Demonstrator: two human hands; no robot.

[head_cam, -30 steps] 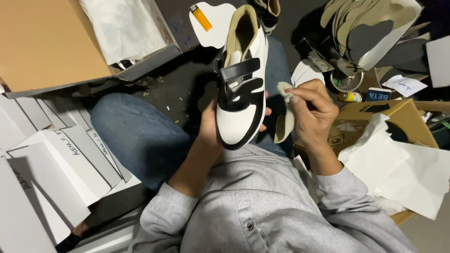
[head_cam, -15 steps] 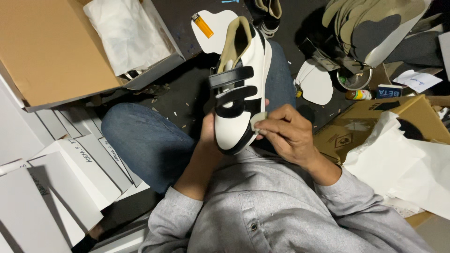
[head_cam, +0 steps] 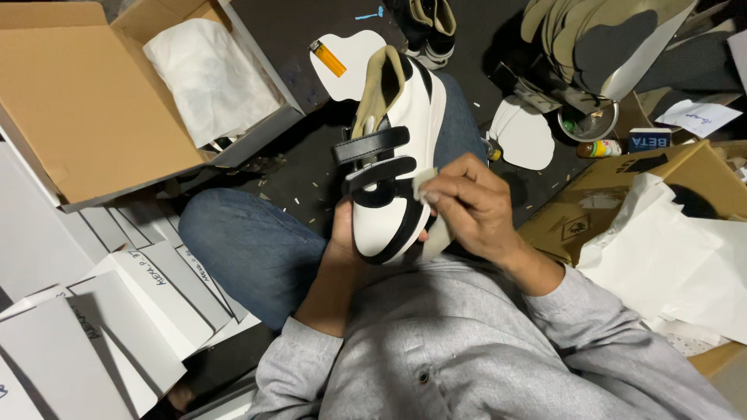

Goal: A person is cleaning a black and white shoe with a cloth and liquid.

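left hand [head_cam: 342, 233] grip cups white shoe [head_cam: 393, 155]; right hand [head_cam: 467, 206] pinches cloth [head_cam: 426, 183]; open box [head_cam: 85, 101] holds paper [head_cam: 210, 78].

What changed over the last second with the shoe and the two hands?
The right hand moved in from beside the shoe and now presses its small pale cloth against the shoe's side by the straps. The left hand kept gripping the shoe from below, toe toward the body.
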